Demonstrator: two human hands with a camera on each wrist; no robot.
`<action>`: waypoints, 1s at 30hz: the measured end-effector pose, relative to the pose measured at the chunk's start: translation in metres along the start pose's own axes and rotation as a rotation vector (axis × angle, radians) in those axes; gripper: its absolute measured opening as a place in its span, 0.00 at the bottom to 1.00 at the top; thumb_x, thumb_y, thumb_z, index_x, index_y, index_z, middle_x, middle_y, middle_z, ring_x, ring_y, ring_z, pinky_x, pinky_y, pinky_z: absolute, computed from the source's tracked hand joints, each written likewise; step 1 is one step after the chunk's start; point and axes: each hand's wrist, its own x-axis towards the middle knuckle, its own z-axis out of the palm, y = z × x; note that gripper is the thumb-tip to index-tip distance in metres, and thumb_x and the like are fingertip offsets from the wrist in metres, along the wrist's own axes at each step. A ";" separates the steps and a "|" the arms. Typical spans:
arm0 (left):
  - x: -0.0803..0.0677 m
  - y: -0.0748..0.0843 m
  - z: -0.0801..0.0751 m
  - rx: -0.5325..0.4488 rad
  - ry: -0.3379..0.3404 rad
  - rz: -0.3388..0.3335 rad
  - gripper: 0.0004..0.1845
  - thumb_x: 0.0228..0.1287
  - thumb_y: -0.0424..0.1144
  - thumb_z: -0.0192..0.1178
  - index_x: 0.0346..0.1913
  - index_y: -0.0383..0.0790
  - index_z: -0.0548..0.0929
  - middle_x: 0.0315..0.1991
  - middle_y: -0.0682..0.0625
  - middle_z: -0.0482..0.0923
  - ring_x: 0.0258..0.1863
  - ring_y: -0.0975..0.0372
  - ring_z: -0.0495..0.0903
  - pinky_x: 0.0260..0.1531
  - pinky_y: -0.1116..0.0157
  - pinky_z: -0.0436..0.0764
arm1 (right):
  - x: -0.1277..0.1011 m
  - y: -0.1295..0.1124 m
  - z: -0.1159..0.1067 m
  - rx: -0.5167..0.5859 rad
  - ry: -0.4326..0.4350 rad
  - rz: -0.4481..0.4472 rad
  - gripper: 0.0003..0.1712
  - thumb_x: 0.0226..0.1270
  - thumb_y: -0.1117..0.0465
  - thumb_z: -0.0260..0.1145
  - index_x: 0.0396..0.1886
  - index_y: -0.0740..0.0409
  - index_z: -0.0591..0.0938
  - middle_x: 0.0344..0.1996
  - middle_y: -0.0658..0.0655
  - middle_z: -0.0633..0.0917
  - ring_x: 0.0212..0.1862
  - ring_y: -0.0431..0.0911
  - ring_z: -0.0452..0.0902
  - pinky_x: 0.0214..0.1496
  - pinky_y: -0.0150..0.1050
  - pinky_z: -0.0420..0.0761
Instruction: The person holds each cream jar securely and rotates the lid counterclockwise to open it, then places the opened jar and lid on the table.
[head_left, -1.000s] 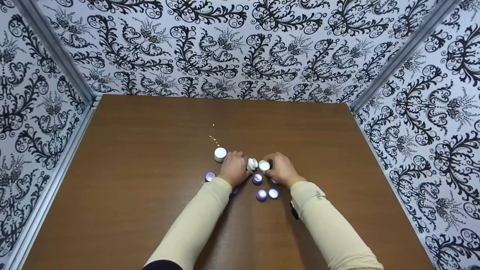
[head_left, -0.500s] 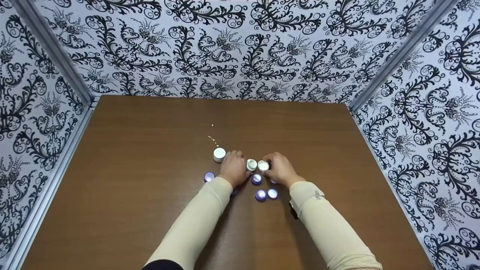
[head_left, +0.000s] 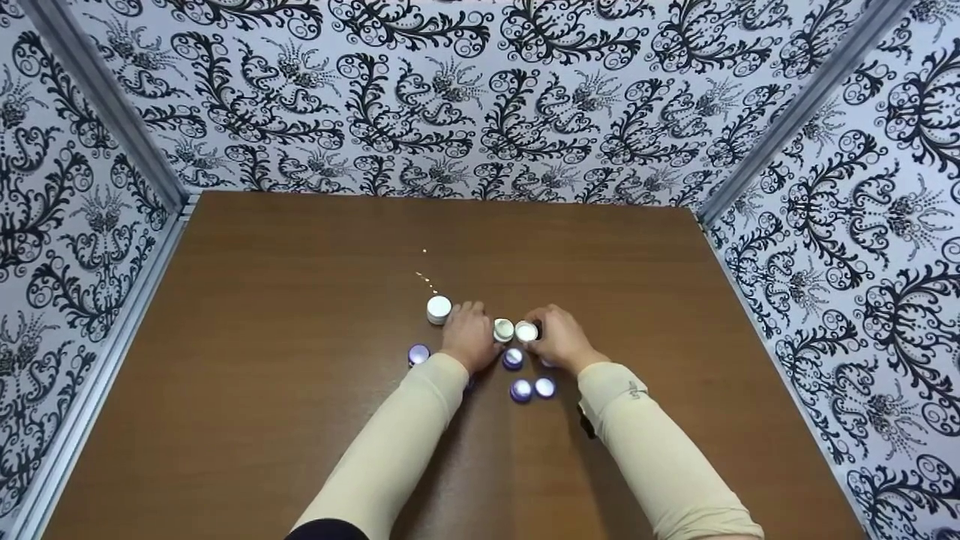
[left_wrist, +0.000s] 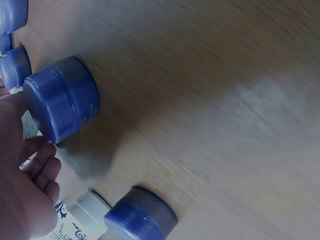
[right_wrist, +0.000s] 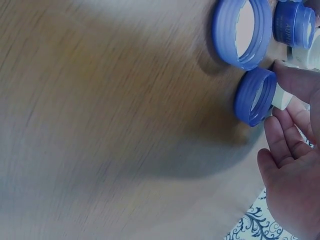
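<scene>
Between both hands [head_left: 517,339], two small white jars [head_left: 514,330] stand touching.

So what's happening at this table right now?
A person in cream sleeves works over a brown table. The left hand holds a small white jar, and the right hand holds a second white jar right beside it, the two nearly touching. Another white jar stands apart, just beyond the left hand. Several blue lids lie scattered near the wrists. In the right wrist view, one open blue lid lies with its threaded inside showing.
</scene>
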 end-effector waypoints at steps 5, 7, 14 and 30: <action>-0.001 0.001 0.001 -0.025 0.022 -0.018 0.22 0.56 0.56 0.68 0.40 0.39 0.88 0.47 0.46 0.78 0.53 0.52 0.74 0.56 0.56 0.69 | -0.001 0.001 0.000 -0.003 0.008 -0.015 0.20 0.49 0.66 0.77 0.44 0.64 0.85 0.41 0.59 0.85 0.50 0.56 0.78 0.58 0.50 0.74; -0.002 0.001 0.001 -0.044 0.038 -0.026 0.22 0.56 0.56 0.69 0.39 0.39 0.88 0.47 0.45 0.78 0.53 0.52 0.75 0.56 0.56 0.70 | -0.001 0.001 0.000 -0.001 0.012 -0.025 0.20 0.48 0.66 0.77 0.44 0.64 0.85 0.42 0.59 0.85 0.50 0.57 0.78 0.58 0.50 0.73; -0.002 0.001 0.002 -0.060 0.055 -0.034 0.22 0.54 0.55 0.71 0.39 0.39 0.88 0.45 0.46 0.79 0.50 0.52 0.76 0.52 0.56 0.71 | 0.001 0.002 0.000 0.007 0.023 -0.034 0.21 0.48 0.66 0.78 0.44 0.65 0.85 0.42 0.60 0.86 0.53 0.59 0.77 0.63 0.50 0.70; -0.005 0.000 0.004 -0.064 0.076 -0.024 0.22 0.55 0.55 0.71 0.40 0.38 0.87 0.44 0.45 0.78 0.50 0.51 0.76 0.52 0.55 0.71 | -0.001 0.000 0.000 -0.001 0.012 -0.016 0.21 0.47 0.67 0.77 0.44 0.65 0.84 0.43 0.62 0.84 0.54 0.60 0.77 0.63 0.51 0.70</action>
